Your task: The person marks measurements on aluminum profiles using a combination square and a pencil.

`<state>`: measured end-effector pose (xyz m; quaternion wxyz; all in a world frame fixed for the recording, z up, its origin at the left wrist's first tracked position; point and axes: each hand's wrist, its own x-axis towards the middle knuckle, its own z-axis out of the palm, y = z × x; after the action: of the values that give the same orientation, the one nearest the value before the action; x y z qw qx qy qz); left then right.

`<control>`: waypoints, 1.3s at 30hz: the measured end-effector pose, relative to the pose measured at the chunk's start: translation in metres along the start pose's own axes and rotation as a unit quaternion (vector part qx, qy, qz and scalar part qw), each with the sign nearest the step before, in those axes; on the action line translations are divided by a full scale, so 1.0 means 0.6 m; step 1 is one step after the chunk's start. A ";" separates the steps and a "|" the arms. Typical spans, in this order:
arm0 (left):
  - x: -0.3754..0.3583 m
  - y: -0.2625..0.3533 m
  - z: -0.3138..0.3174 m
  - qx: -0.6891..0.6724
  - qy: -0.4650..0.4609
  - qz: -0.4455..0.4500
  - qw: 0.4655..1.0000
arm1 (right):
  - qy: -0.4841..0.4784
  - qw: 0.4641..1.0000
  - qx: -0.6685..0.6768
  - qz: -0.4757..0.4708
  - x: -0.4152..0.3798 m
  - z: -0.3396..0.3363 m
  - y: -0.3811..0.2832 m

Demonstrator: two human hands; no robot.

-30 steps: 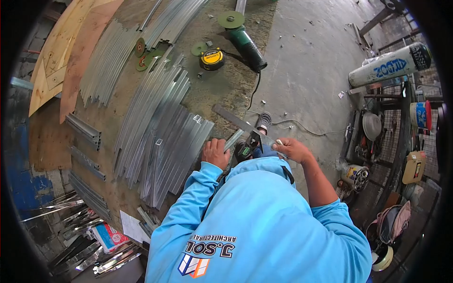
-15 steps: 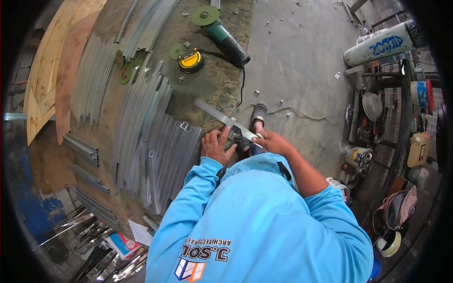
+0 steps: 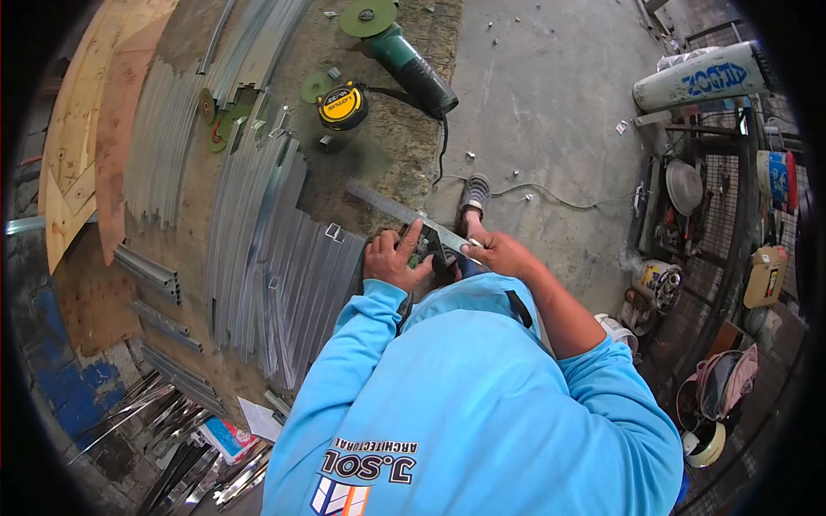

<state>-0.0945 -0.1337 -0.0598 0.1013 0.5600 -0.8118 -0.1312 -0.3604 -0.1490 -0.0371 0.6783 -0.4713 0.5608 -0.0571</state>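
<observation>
A flat metal square [image 3: 387,206] lies slanted across the front edge of the wooden bench. My left hand [image 3: 396,258] rests at that edge with its fingers apart, one fingertip touching the square. At the square's right end, my right hand [image 3: 501,256] grips it between thumb and fingers. Beside my left hand, long metal channels [image 3: 318,267] lie packed side by side on the bench. Farther back are a yellow and black tape measure [image 3: 342,106] and a green angle grinder [image 3: 413,73]. The small parts beneath the square are partly hidden by my fingers.
Green discs [image 3: 317,87] and more metal strips [image 3: 163,138] lie on the bench [image 3: 391,142]. A cable [image 3: 568,199] crosses the floor. To the right stand a dark metal rack [image 3: 718,198], a white cylinder [image 3: 701,79] and a bucket [image 3: 618,334].
The view has shifted slightly, so the bench items appear a little more to the left. Both hands keep nearly the same places on and beside the square.
</observation>
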 end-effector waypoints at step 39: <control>0.007 0.006 -0.020 -0.023 -0.046 -0.041 0.998 | 0.164 0.908 -0.200 -0.330 0.049 0.030 -0.129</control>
<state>-0.0956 -0.1374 -0.0473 0.0711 0.5837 -0.7888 -0.1793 -0.3001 -0.1987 -0.0049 0.4110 -0.7392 0.4761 -0.2408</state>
